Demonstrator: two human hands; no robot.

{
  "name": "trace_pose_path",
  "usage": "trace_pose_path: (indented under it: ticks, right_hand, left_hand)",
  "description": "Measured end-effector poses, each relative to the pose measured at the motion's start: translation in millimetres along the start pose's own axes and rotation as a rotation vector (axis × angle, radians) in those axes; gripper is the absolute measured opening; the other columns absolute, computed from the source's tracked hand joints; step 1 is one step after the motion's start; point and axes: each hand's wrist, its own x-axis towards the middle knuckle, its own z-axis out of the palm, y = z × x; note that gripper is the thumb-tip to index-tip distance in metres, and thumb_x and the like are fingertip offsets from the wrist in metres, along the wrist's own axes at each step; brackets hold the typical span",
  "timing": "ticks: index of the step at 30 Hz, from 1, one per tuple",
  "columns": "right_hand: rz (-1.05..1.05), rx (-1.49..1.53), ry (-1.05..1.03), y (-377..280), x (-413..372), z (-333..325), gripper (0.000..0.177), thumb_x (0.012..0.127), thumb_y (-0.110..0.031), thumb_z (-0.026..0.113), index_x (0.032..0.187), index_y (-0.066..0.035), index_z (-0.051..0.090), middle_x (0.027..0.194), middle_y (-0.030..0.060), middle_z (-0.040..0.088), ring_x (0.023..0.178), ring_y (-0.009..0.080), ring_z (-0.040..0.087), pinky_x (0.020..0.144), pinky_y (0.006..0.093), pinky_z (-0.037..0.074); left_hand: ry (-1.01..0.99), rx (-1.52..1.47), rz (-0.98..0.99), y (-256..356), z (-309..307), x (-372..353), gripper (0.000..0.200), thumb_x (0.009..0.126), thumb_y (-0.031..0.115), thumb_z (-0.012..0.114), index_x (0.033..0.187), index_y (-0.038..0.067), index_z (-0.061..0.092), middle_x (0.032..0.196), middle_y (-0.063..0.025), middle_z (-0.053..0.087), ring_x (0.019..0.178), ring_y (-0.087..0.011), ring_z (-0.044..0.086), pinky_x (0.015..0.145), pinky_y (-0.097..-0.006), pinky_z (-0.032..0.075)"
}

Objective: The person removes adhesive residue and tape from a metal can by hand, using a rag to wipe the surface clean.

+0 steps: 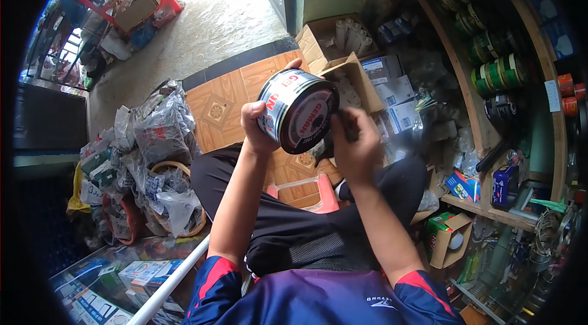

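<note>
A round tin with a white printed side and a dark lid lettered "GERMAN" is up in front of my chest, tilted so the lid faces me and to the right. My left hand grips it around the side, thumb on the near edge and fingertips showing at the far rim. Close by the lid's right edge is my right hand, slightly blurred, its fingers curled in toward the thumb. I cannot tell what, if anything, is between those fingers.
Below the tin, a pink-and-white stool stands between my legs on brown tiles. Plastic-bagged goods crowd the left. An opened cardboard box sits ahead right, near shelves with green rolls. A white pole slants at lower left.
</note>
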Motion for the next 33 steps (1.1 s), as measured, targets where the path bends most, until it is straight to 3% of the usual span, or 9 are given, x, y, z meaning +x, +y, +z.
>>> trace_pose_path:
  ticks: [2,4,5,8,11,14,18,22,33]
  right_hand:
    - [0.154,0.195,-0.101,10,-22,-1,0.014,0.090,-0.011,0.070,0.098,0.000,0.066,0.073,0.0014,0.065,0.064,0.0046,0.056,0.059,0.0222,0.044]
    - [0.291,0.380,-0.126,18,-32,5,0.014,0.092,-0.011,0.069,0.097,0.001,0.066,0.076,-0.0030,0.063,0.067,0.0010,0.051,0.060,0.0196,0.041]
    - [0.304,0.401,-0.126,21,-33,4,0.014,0.092,-0.011,0.069,0.098,0.001,0.066,0.077,-0.0032,0.063,0.067,0.0010,0.051,0.060,0.0196,0.041]
    - [0.330,0.455,-0.114,19,-21,-2,0.014,0.090,-0.009,0.071,0.099,0.001,0.066,0.080,-0.0028,0.065,0.070,0.0014,0.054,0.063,0.0192,0.043]
    - [0.322,0.433,-0.082,13,-16,-9,0.015,0.089,-0.007,0.072,0.100,0.002,0.067,0.082,-0.0013,0.068,0.073,0.0019,0.057,0.066,0.0196,0.046]
    - [0.239,0.314,-0.032,5,-15,-11,0.015,0.087,-0.006,0.073,0.099,0.001,0.068,0.082,0.0015,0.069,0.074,0.0042,0.061,0.067,0.0214,0.049]
    - [0.109,0.129,0.004,11,-9,-13,0.014,0.085,-0.005,0.074,0.098,-0.001,0.068,0.080,0.0055,0.069,0.072,0.0103,0.064,0.066,0.0251,0.050]
    - [-0.207,0.003,0.012,7,10,-19,0.012,0.085,-0.004,0.072,0.095,0.000,0.066,0.086,0.0104,0.066,0.076,0.0227,0.067,0.067,0.0300,0.051]
    - [-0.124,-0.055,-0.040,18,-5,-22,0.012,0.083,-0.004,0.074,0.092,0.000,0.066,0.081,0.0098,0.062,0.070,0.0216,0.064,0.064,0.0314,0.049]
  left_hand:
    - [0.015,0.015,0.013,-2,-5,0,0.105,0.073,0.061,0.059,0.153,0.004,0.021,0.139,-0.0372,0.043,0.127,-0.0443,0.051,0.105,-0.0500,0.045]
    - [0.023,-0.080,0.001,-2,-6,-2,0.105,0.071,0.051,0.063,0.153,0.001,0.022,0.136,-0.0291,0.049,0.123,-0.0378,0.055,0.104,-0.0464,0.046]
    - [0.026,-0.126,-0.009,-3,-6,-4,0.105,0.069,0.046,0.065,0.153,-0.001,0.022,0.134,-0.0251,0.052,0.121,-0.0346,0.057,0.104,-0.0446,0.046]
    - [0.026,-0.153,-0.002,-4,-8,-6,0.105,0.070,0.047,0.065,0.153,-0.001,0.022,0.133,-0.0247,0.053,0.121,-0.0340,0.058,0.104,-0.0440,0.046]
    - [0.061,0.012,0.014,-6,-7,-8,0.106,0.073,0.063,0.059,0.153,0.004,0.022,0.138,-0.0359,0.045,0.125,-0.0415,0.054,0.104,-0.0494,0.046]
    - [0.042,-0.118,0.001,-6,-1,-10,0.104,0.070,0.047,0.064,0.153,-0.002,0.022,0.133,-0.0243,0.053,0.120,-0.0339,0.058,0.105,-0.0441,0.046]
    - [0.033,-0.151,-0.018,-10,4,-13,0.104,0.071,0.047,0.064,0.153,-0.002,0.023,0.134,-0.0240,0.053,0.121,-0.0342,0.057,0.104,-0.0445,0.046]
    - [0.032,-0.167,-0.028,-13,6,-15,0.104,0.070,0.047,0.064,0.153,-0.001,0.023,0.134,-0.0239,0.053,0.121,-0.0342,0.057,0.104,-0.0448,0.046]
    - [0.054,-0.190,-0.007,-16,6,-17,0.103,0.070,0.045,0.065,0.153,0.000,0.023,0.135,-0.0249,0.052,0.122,-0.0350,0.056,0.105,-0.0463,0.045]
